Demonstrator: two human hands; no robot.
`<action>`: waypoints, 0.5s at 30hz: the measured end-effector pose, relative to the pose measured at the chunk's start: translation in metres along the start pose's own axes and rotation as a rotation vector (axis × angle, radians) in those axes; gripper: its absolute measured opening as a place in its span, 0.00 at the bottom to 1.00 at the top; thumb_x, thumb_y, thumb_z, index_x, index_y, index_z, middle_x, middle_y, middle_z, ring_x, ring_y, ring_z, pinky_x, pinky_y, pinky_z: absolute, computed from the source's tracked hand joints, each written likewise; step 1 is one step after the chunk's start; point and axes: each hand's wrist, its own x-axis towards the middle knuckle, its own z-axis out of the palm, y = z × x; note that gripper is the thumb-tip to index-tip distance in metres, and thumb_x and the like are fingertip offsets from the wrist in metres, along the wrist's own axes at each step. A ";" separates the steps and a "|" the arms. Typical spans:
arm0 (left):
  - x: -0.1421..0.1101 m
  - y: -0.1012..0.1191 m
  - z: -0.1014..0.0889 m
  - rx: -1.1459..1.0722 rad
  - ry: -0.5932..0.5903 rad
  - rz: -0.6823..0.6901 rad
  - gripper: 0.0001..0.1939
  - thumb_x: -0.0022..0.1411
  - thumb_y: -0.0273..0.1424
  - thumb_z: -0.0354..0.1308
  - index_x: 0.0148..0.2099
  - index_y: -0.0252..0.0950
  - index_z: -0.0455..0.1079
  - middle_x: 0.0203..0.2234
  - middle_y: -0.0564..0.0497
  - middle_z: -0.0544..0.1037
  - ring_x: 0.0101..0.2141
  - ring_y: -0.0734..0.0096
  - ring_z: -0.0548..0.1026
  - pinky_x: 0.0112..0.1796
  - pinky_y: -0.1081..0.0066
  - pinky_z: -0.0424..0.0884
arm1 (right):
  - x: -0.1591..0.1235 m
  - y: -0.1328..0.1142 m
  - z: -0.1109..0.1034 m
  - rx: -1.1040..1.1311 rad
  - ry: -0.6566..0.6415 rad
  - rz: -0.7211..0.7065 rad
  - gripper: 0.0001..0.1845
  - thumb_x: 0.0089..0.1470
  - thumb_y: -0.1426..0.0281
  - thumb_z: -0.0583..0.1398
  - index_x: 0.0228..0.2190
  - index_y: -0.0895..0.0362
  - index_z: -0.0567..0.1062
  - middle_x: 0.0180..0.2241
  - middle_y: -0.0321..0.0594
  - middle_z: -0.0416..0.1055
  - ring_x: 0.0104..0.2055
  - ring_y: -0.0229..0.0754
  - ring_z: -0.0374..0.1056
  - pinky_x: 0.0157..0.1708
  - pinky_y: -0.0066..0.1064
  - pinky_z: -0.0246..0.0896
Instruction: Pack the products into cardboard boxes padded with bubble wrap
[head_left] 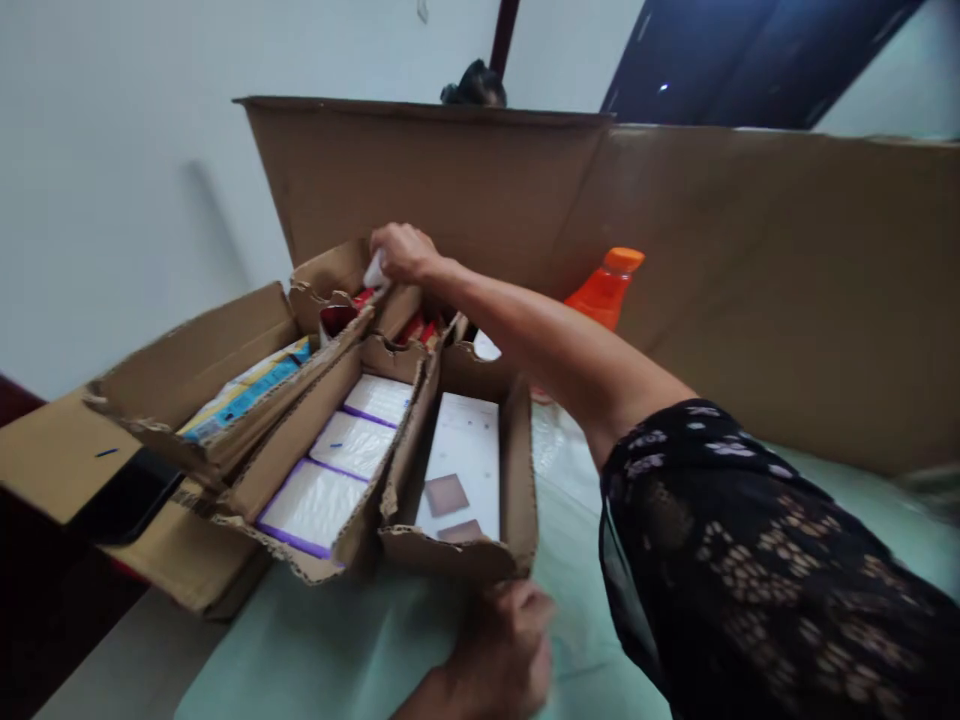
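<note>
My right hand (405, 250) is stretched out to the far open cardboard box (330, 272), closed round a small white object (375, 270) whose kind I cannot make out. Below it, red items (363, 298) show in the box. My left hand (506, 645), blurred, is curled closed just in front of a cardboard tray (450, 555); whatever is in its fingers, if anything, is hidden. In that tray lies a white flat box (465, 440) with brownish squares. The tray to its left (300, 565) holds white packs with purple edges (349, 445).
Another cardboard tray (187, 350) holds a blue and yellow packet (247, 390). A dark phone-like object (127, 495) lies at the left. An orange bottle (604, 290) stands behind my right forearm. Tall cardboard panels (750, 280) rise behind; a person's head (476, 85) shows above them.
</note>
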 end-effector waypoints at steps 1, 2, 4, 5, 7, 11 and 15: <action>-0.002 0.003 -0.003 -0.008 0.023 0.003 0.09 0.55 0.19 0.54 0.37 0.37 0.68 0.36 0.46 0.76 0.40 0.62 0.72 0.43 0.62 0.70 | -0.016 0.009 -0.017 0.024 0.054 0.052 0.18 0.58 0.79 0.54 0.48 0.63 0.77 0.47 0.46 0.76 0.52 0.49 0.72 0.54 0.39 0.66; -0.005 0.005 -0.006 -0.013 0.045 0.002 0.10 0.56 0.19 0.53 0.37 0.37 0.68 0.36 0.46 0.76 0.40 0.62 0.72 0.42 0.63 0.70 | -0.037 0.019 -0.033 0.058 0.115 0.086 0.20 0.58 0.80 0.52 0.49 0.62 0.76 0.48 0.44 0.76 0.52 0.46 0.71 0.54 0.36 0.65; -0.009 0.007 -0.010 -0.037 0.065 0.027 0.12 0.58 0.18 0.50 0.38 0.37 0.69 0.36 0.45 0.76 0.39 0.61 0.72 0.41 0.62 0.70 | -0.093 0.039 -0.061 0.140 0.235 0.094 0.23 0.55 0.81 0.51 0.49 0.62 0.75 0.48 0.40 0.76 0.51 0.40 0.71 0.54 0.29 0.63; -0.011 0.007 -0.010 -0.038 0.083 0.048 0.13 0.59 0.18 0.48 0.38 0.37 0.70 0.36 0.45 0.77 0.39 0.61 0.73 0.41 0.62 0.70 | -0.127 0.048 -0.071 0.176 0.279 0.089 0.24 0.52 0.82 0.51 0.49 0.62 0.75 0.48 0.40 0.76 0.50 0.39 0.70 0.54 0.28 0.62; -0.012 0.005 -0.010 -0.035 0.120 0.083 0.14 0.61 0.18 0.48 0.40 0.38 0.71 0.37 0.46 0.78 0.39 0.61 0.74 0.42 0.61 0.70 | -0.204 0.063 -0.084 0.241 0.369 0.138 0.26 0.48 0.82 0.52 0.47 0.62 0.75 0.49 0.42 0.76 0.50 0.39 0.70 0.53 0.29 0.62; -0.014 0.003 -0.007 -0.008 0.202 0.137 0.15 0.63 0.18 0.49 0.44 0.38 0.72 0.36 0.48 0.79 0.39 0.63 0.76 0.41 0.64 0.72 | -0.341 0.097 -0.087 0.212 0.448 0.498 0.24 0.49 0.77 0.53 0.48 0.57 0.75 0.47 0.43 0.78 0.48 0.44 0.72 0.50 0.36 0.66; -0.014 0.004 -0.008 0.043 0.277 0.171 0.15 0.64 0.18 0.49 0.44 0.39 0.73 0.36 0.49 0.80 0.38 0.66 0.77 0.41 0.67 0.74 | -0.400 0.142 -0.083 -0.004 0.536 0.650 0.26 0.53 0.76 0.52 0.53 0.58 0.73 0.52 0.47 0.75 0.54 0.46 0.70 0.52 0.36 0.64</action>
